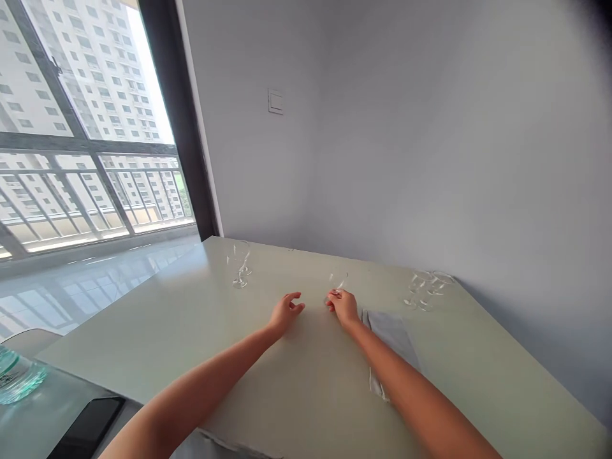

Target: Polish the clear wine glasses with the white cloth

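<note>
My right hand is closed around the stem of a clear stemmed glass, whose bowl shows above the fingers. My left hand is just to the left of it, fingers curved and apart, holding nothing. On the left part of the pale table, clear stemmed glasses stand close together. More stemmed glasses are grouped at the right. A grey cloth lies folded on the table, partly under my right forearm.
At the lower left are a black phone and a clear greenish container on a lower surface. Grey walls stand behind the table, and a large window is at the left.
</note>
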A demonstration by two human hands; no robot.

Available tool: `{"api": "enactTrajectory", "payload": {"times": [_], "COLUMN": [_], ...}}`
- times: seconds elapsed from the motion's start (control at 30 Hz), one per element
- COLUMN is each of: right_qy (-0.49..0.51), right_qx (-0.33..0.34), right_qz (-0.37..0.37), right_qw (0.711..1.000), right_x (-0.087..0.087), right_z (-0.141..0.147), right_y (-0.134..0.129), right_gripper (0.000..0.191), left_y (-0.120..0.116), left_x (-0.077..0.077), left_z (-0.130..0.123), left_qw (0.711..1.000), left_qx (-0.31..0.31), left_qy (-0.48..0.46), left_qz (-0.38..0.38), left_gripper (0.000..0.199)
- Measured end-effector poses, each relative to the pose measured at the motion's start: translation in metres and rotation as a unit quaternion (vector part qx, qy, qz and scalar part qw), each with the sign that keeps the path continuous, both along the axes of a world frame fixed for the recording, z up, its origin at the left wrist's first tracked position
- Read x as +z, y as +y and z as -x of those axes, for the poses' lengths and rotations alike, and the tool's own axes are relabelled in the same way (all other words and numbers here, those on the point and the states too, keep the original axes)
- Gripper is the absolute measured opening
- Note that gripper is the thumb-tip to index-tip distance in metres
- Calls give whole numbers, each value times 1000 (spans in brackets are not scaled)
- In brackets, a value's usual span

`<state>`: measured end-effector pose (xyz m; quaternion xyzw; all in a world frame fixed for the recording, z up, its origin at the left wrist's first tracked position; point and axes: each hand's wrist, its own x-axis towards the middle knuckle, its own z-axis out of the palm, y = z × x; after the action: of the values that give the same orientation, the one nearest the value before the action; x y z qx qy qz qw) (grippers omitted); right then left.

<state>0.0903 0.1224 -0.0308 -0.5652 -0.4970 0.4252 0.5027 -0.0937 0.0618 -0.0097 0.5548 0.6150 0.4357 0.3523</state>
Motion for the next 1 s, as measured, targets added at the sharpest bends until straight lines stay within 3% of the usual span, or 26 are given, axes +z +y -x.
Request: {"api": "enactTrajectory", "payload": {"times": [0.13, 0.23, 0.33, 0.4, 0.5, 0.6, 0.7, 0.77, 0.87, 1.0], "right_qy": [-7, -9, -18, -35, -70, -91, -85, -85, -96, -146], "right_qx": [122, 200, 243, 232, 152, -6, -165, -233, -291, -300], "right_qz": [5, 13, 6, -5, -35, -43, -25, -14, -1, 0], "right_qw": [993, 980, 970, 972, 985, 995, 982, 969, 952, 943], "right_x": [1, 7, 17, 25, 29, 22, 10, 2, -5, -9], "right_z": [54, 74, 68, 47, -5, -71, -130, -159, -183, -189], "right_y": [-32, -51, -59, -57, -45, -33, -24, -17, -1, 21], "right_gripper": [20, 18, 25, 30, 28, 21, 22, 29, 40, 43], "left_y": [1, -2, -4, -3, -1, 1, 4, 7, 9, 3], "left_x": [-6, -10, -12, -11, -8, -6, -8, -9, -8, -3], "left_z": [-17, -7, 21, 48, 92, 130, 161, 176, 190, 191], "left_qw": [1000, 999, 998, 996, 992, 986, 980, 975, 969, 964], "left_qx": [9, 34, 66, 90, 129, 161, 190, 201, 218, 239], "left_qy": [-12, -22, -19, -13, 3, 23, 60, 97, 118, 115], "left_qz": [1, 6, 7, 1, -10, -19, -8, -3, 19, 33], "left_gripper": [34, 29, 29, 29, 29, 31, 34, 35, 34, 29]}}
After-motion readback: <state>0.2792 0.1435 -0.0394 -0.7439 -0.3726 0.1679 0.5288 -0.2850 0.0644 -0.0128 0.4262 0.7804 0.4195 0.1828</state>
